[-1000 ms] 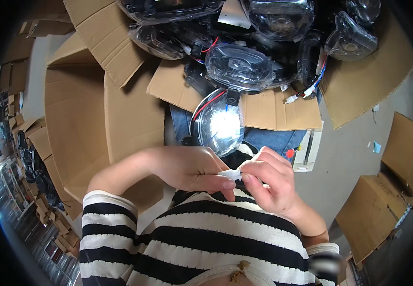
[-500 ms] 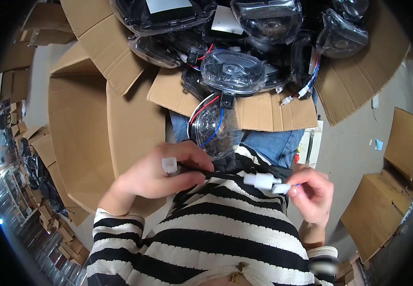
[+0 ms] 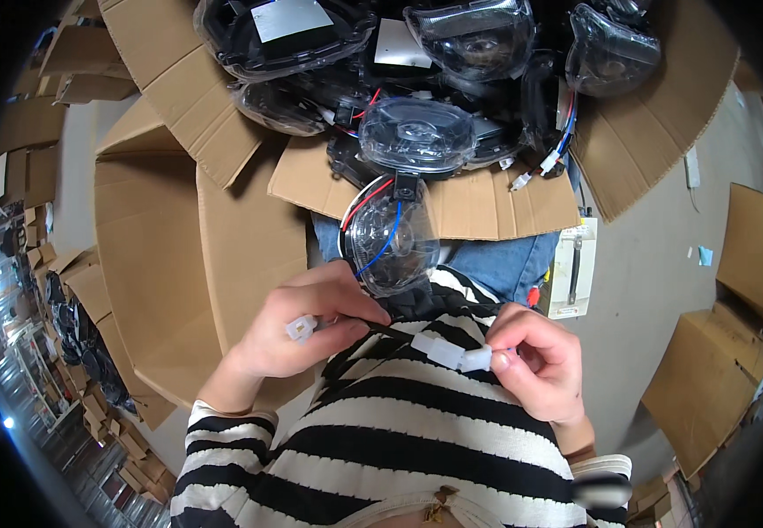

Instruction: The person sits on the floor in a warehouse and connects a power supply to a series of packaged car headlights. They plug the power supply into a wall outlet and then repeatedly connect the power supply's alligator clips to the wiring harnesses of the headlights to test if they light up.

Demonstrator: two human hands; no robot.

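Note:
My right hand (image 3: 540, 365) is closed, its thumb and fingers pinching a small white connector (image 3: 478, 358). That connector's end meets a larger white connector housing (image 3: 437, 350); whether they are locked together I cannot tell. From the housing a thin black cable (image 3: 390, 331) leads to my left hand (image 3: 307, 321), which is closed round it. Another white plug (image 3: 300, 328) sticks out at the back of my left hand. Just beyond my hands rests a round clear-lensed lamp (image 3: 395, 238) in plastic film, with red, blue and white wires along it.
Several film-wrapped lamps (image 3: 417, 132) are heaped in an opened cardboard box (image 3: 505, 207) in front of me. A second large carton (image 3: 157, 255) stands at left. More cartons (image 3: 698, 378) sit at right, beside a white case with a black handle (image 3: 573, 268) on the floor.
My right hand has moved left, toward my left hand. The pinched connector, earlier beside the housing's end, now lines up with it and touches it. The view has shifted slightly.

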